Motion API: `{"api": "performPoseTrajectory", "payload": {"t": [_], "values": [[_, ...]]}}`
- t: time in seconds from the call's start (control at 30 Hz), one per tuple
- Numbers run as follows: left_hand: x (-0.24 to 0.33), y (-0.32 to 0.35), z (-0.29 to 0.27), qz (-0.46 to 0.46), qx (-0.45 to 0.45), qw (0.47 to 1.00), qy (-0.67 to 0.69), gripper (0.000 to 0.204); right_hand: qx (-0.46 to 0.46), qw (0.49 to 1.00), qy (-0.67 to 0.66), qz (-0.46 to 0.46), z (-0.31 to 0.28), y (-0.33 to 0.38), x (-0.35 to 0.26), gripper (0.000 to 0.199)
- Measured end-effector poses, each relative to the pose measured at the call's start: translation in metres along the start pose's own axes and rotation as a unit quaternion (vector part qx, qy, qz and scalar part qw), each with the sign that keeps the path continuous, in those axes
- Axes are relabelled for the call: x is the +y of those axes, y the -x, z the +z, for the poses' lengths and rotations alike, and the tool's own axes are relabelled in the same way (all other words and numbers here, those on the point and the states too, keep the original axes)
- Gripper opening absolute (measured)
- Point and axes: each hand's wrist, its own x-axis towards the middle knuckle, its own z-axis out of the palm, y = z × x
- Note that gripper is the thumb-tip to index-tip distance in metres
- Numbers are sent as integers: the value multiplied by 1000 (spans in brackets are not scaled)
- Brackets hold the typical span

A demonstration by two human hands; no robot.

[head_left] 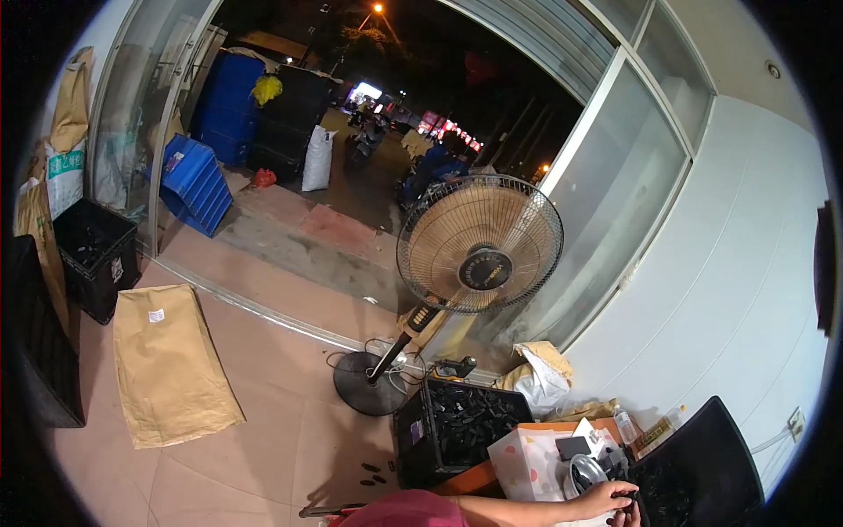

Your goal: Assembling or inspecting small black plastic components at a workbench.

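In the head view, the left hand [604,500] is low down and right of the middle, with its fingers pinched on a small black piece [625,499]. The piece is at the fingertips, on the right side of that hand. It is too small and too covered to tell which way its long side points. The right hand [624,519] is just below the piece, but the bottom edge cuts most of it off, so I cannot tell if its fingers are apart or together. Both hands are close to the piece, and the left one shows best. The silver bowl [587,472] is up and left of the piece, very near the left hand. The black bin [727,435] is on the other side, to the right, and its near edge is just beside the fingers. So the piece is between the bowl and the bin. The white box [518,463] is left of the bowl, and past it is a black crate [409,457] full of black bits [474,420]. The most room is over the bin's wide mouth; on the left, the bowl and the box leave less. Bottles [624,425] stand farther back, by the wall [685,263].
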Motion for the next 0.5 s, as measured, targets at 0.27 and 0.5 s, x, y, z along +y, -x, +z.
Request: {"api": "performPoseTrajectory", "payload": {"t": [0.27,0.5], "values": [[26,9,-1,-86,-13,996,9,30,17,1000,8,9,8,17,-22,35],[18,14,-3,-70,-16,997,-9,30,52,999,-12,-13,11,21,-16,35]]}}
